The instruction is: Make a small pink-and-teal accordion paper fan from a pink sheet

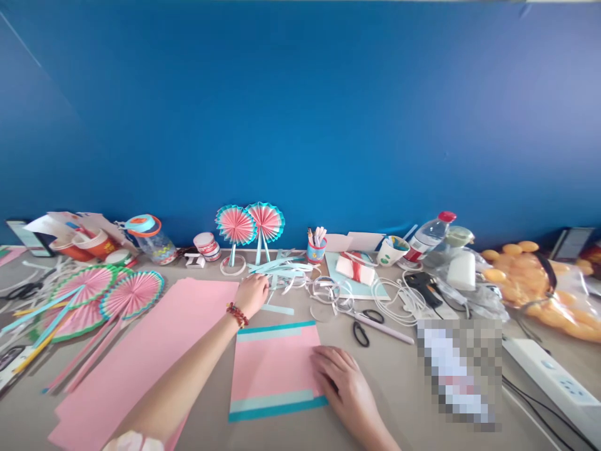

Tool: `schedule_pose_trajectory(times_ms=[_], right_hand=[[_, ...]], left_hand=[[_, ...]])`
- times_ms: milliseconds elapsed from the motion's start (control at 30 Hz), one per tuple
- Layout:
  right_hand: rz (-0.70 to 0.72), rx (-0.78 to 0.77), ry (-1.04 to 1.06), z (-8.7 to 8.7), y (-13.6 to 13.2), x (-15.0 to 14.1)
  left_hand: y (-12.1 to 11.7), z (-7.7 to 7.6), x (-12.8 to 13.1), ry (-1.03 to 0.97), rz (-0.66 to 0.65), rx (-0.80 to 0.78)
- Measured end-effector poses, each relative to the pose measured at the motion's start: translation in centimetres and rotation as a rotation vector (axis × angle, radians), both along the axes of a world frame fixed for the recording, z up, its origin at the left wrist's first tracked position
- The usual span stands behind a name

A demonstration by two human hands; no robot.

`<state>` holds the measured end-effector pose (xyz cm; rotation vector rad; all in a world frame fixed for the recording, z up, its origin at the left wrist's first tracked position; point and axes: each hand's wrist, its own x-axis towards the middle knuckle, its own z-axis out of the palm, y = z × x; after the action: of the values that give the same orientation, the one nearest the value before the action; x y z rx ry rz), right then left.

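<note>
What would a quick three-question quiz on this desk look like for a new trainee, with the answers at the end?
1. True or false: the left hand is at the paper strips, and a bracelet circles its wrist.

2. Which thing do the fingers of the right hand rest on? A: the bottle. B: the pink sheet with blue borders. C: the power strip.

3. Fill in the color: two paper fans stand up in front of a ___ wall.

Key: 1 true; 2 B; 3 blue.
</note>
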<state>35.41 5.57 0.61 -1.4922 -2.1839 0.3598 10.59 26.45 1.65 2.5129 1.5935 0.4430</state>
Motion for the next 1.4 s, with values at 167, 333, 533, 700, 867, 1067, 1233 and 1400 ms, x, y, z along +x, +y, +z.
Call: schedule_pose_trajectory(times_ms=[167, 333, 533, 700, 867, 1067, 1233, 1400], right_hand=[[-0.001, 0.02, 0.023, -0.3, 0.0, 0.1], [0.002, 0.021, 0.03, -0.3, 0.0, 0.1], [0.004, 0.014, 0.034, -0.3, 0.1, 0.2], [0.004, 0.035, 0.036, -0.3, 0.1, 0.2], [0.018, 0.047, 0.024, -0.2, 0.2, 0.3], [0.044, 0.081, 0.009, -0.7, 0.4, 0.6], [0.048, 0.093, 0.006, -0.5, 0.6, 0.7], [0.042, 0.097, 0.014, -0.2, 0.5, 0.6]], left_hand=[[-0.2, 0.7, -1.7, -0.038, 0.02, 0.005], [-2.3, 0.7, -2.4, -0.063, -0.098, -0.007], [-3.4, 0.7, -2.1, -0.067, -0.18, -0.005], [0.5, 2.0, 0.1, -0.074, -0.117, 0.096], [3.6, 2.0, 2.8, -0.011, -0.081, 0.153], [2.8, 1.3, 3.2, 0.026, -0.116, 0.178], [1.0, 1.1, 2.0, 0.008, -0.152, 0.166], [0.8, 1.2, 0.7, -0.064, -0.075, 0.14]])
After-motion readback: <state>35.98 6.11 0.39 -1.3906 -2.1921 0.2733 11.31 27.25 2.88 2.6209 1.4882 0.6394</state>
